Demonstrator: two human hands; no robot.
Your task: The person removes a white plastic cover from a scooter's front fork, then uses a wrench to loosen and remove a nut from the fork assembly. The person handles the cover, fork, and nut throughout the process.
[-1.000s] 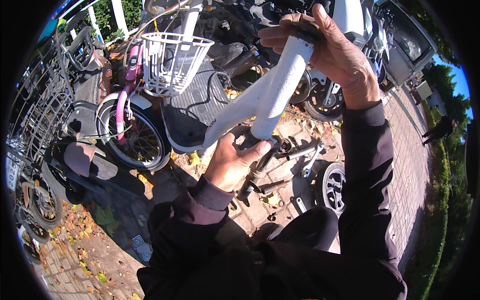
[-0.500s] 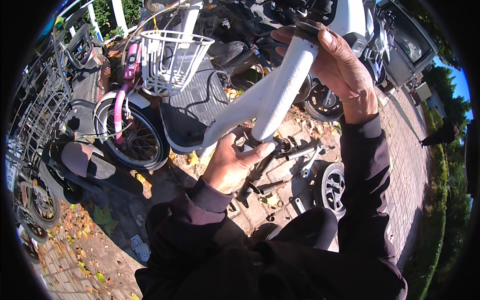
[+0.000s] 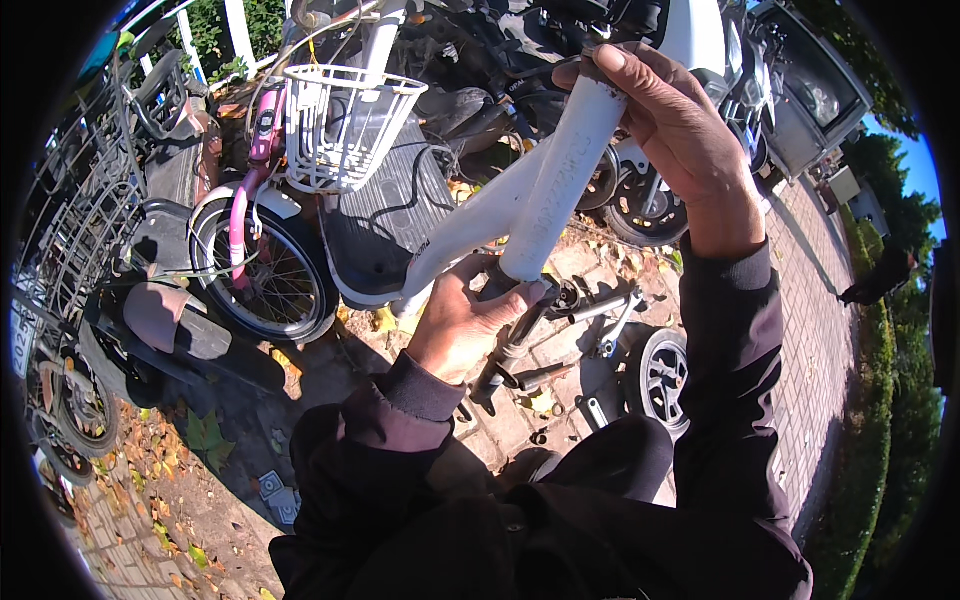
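Observation:
A white scooter frame point(image 3: 553, 185) with a thick upright tube is held tilted in front of me. My left hand point(image 3: 462, 325) is closed round the tube's lower end, thumb on a dark fitting there. My right hand point(image 3: 688, 145) grips the tube's upper end, thumb over its top rim and fingers partly hidden behind it. Just beyond my left hand, loose metal forks and tubes point(image 3: 528, 376) lie on the paving, with a small black wheel point(image 3: 660, 377) to their right.
A pink bicycle point(image 3: 240, 230) with a white basket point(image 3: 350, 125) and several parked scooters and bikes point(image 3: 80, 300) crowd the left and back. A grey van point(image 3: 800, 95) stands at back right. A person in dark clothing point(image 3: 878, 280) is beside the hedge point(image 3: 880, 400) on the right.
My right hand has dropped and wrapped more closely over the tube top, its thumb now on the rim. The tube's top shifted slightly. My left hand has hardly moved.

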